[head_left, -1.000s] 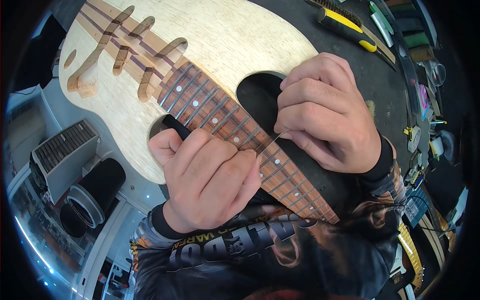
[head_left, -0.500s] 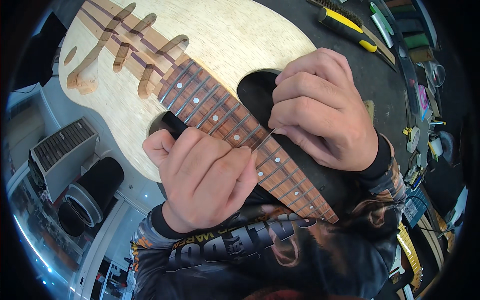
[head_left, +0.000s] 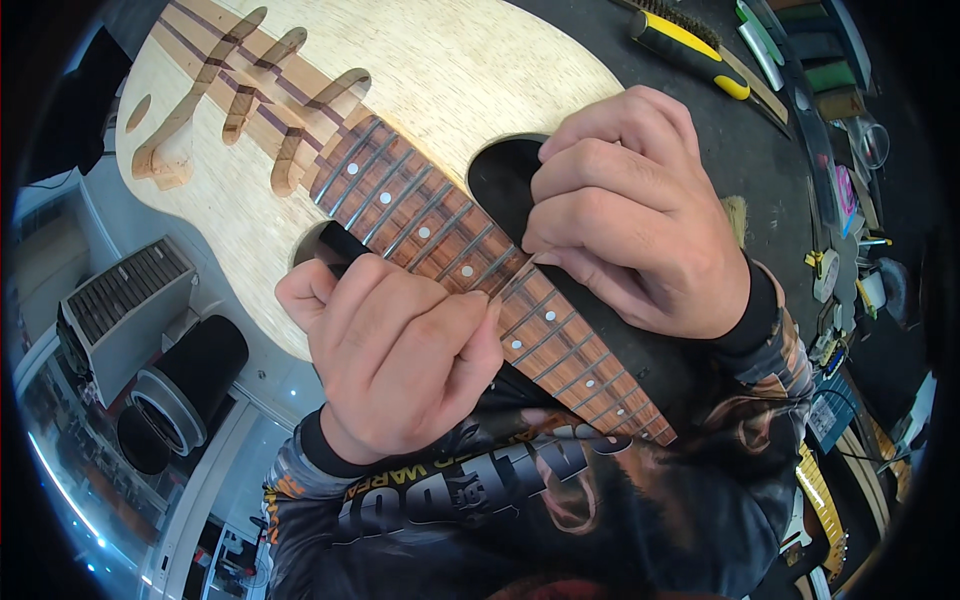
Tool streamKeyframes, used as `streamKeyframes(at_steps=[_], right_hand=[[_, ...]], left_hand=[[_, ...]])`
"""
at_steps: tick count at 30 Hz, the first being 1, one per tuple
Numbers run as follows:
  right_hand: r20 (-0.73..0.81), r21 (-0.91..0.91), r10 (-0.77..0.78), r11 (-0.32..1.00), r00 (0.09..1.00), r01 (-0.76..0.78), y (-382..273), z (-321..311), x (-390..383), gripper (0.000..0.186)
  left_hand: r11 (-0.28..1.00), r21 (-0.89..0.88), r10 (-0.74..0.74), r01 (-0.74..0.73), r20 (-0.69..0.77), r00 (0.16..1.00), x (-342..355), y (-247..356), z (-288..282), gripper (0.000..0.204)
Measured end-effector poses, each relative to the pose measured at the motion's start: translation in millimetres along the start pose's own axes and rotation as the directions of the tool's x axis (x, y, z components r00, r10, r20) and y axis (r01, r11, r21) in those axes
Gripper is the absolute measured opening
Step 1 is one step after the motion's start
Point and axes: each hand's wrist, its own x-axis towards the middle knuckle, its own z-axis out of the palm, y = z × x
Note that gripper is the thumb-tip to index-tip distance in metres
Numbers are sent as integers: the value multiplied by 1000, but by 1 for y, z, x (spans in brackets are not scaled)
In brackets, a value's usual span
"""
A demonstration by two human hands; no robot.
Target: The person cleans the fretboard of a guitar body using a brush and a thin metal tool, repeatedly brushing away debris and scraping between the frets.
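An unfinished pale wooden guitar body (head_left: pixel 460 70) with routed cavities and striped centre strips carries a dark brown fretboard (head_left: pixel 370 180) with metal frets and white dot inlays. My left hand (head_left: pixel 390 350) is curled over the fretboard's lower edge, fingertips pinching one end of a thin metal strip (head_left: pixel 513 279) that crosses the board. My right hand (head_left: pixel 630 220), fingers bent, pinches the other end between thumb and index at the upper edge. Whether the strip rests in a slot or just above it I cannot tell.
A dark workbench (head_left: pixel 760 190) holds a brush (head_left: pixel 677 30), a yellow-black handled tool (head_left: pixel 690 55) and assorted small tools along the right. Another yellow guitar neck (head_left: pixel 820 500) lies lower right. At left are a grey slatted box (head_left: pixel 125 290) and a black cylinder (head_left: pixel 200 370).
Both hands and the thin strip have shifted slightly left, toward the body end of the fretboard, and my right hand is a little higher in view. The pinch grips persist.
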Motion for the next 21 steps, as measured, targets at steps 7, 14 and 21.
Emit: streamKeyframes(at_steps=[7, 14, 21], right_hand=[[29, -9, 32, 999, 999, -31, -2, -8, -6, 26], [17, -9, 9, 1000, 1000, -9, 1, 0, 3, 24], [36, -16, 17, 1000, 999, -16, -2, -10, -9, 25]], left_hand=[[998, 4, 70, -70, -15, 997, 0, -3, 6, 27], [1000, 5, 18, -17, -25, 1000, 3, -3, 0, 33], [999, -20, 44, -44, 10, 999, 3, 5, 2, 34]])
